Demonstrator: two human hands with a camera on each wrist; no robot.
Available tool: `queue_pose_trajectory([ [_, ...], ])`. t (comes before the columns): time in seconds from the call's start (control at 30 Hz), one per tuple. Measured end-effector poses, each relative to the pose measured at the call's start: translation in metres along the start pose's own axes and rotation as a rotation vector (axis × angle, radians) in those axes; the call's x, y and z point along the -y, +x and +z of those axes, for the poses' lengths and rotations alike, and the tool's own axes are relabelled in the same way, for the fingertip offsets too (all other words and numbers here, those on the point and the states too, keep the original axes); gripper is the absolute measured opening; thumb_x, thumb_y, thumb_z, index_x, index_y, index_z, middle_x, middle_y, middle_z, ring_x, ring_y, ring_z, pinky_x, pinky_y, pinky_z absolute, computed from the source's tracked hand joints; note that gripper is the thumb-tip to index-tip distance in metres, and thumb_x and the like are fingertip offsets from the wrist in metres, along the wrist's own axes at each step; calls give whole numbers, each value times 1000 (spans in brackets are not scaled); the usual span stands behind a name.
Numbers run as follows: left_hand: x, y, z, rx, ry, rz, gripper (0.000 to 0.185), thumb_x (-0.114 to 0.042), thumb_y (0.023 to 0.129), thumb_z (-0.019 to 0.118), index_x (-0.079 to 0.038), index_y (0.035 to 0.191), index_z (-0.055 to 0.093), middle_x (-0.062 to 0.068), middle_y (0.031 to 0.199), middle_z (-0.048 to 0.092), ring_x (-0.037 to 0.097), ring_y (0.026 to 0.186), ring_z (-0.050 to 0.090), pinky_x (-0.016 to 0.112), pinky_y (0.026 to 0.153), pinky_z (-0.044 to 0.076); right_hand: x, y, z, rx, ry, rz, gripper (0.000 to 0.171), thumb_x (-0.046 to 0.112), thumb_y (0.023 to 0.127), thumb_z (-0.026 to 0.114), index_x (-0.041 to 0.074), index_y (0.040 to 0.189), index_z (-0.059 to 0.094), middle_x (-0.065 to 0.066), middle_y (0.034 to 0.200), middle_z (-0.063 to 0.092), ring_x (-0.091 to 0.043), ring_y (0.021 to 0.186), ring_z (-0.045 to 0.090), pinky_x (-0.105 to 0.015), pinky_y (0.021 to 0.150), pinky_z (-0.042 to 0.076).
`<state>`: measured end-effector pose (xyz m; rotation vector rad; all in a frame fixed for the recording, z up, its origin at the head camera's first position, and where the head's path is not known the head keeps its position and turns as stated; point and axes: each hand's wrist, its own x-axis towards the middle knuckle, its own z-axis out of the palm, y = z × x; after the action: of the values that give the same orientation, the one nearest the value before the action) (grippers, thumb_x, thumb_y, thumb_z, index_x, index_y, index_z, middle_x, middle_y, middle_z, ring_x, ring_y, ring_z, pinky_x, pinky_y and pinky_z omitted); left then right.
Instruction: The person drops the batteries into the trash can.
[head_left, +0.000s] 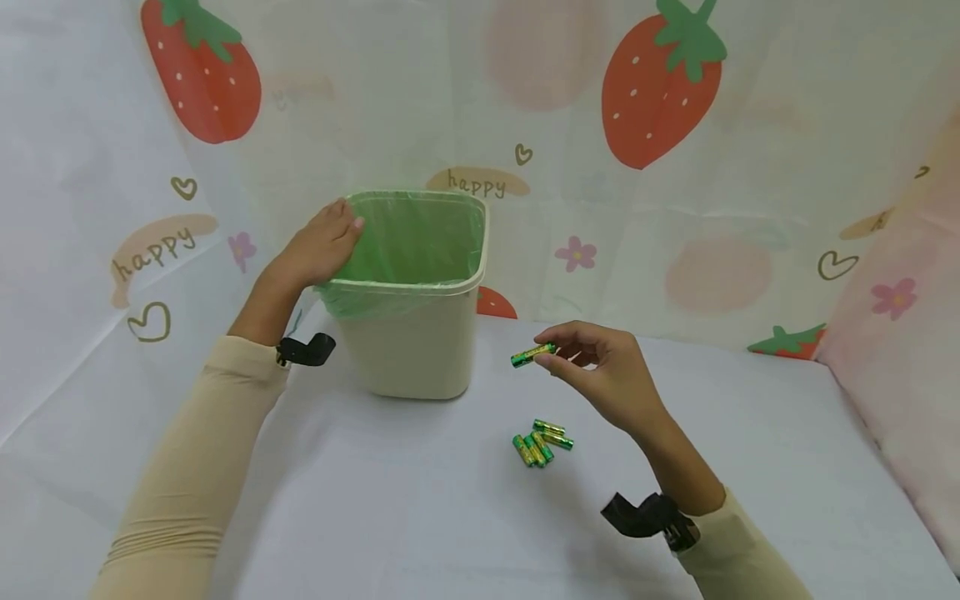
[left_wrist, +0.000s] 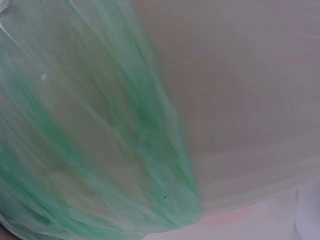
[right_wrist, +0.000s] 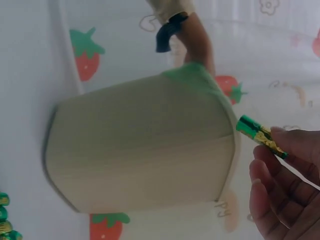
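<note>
Strawberry-print cloth [head_left: 420, 100] backed the white table [head_left: 390, 517]; your right hand [head_left: 611, 371] pinched a battery [head_left: 528, 356], your left hand [head_left: 318, 246] gripped the bin [head_left: 408, 346].

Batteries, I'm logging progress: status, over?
Right hand pinching one battery. Left hand on bin rim. Other batteries on tabletop. Nothing visible between held battery and bin.

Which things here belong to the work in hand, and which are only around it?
Seemingly in use:
battery, in the right hand
loose batteries
bin with green liner, left hand at its rim

Only around:
strawberry-print backdrop
black wrist devices
</note>
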<state>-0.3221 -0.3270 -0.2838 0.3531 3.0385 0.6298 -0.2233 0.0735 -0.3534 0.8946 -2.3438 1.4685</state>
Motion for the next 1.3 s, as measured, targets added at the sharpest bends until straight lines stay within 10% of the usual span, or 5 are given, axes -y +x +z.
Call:
queue_pose_trajectory([
  [1.3,1,1,-1,7,3,-16,67,-37,112,12,12,155,-4,29,165,-10,41,154,-10,50,124,-2,49,141,16,129,-3,-65,11,15,91,77,9,101,78,-7,84,74,-22,70,67,-32,63,53],
])
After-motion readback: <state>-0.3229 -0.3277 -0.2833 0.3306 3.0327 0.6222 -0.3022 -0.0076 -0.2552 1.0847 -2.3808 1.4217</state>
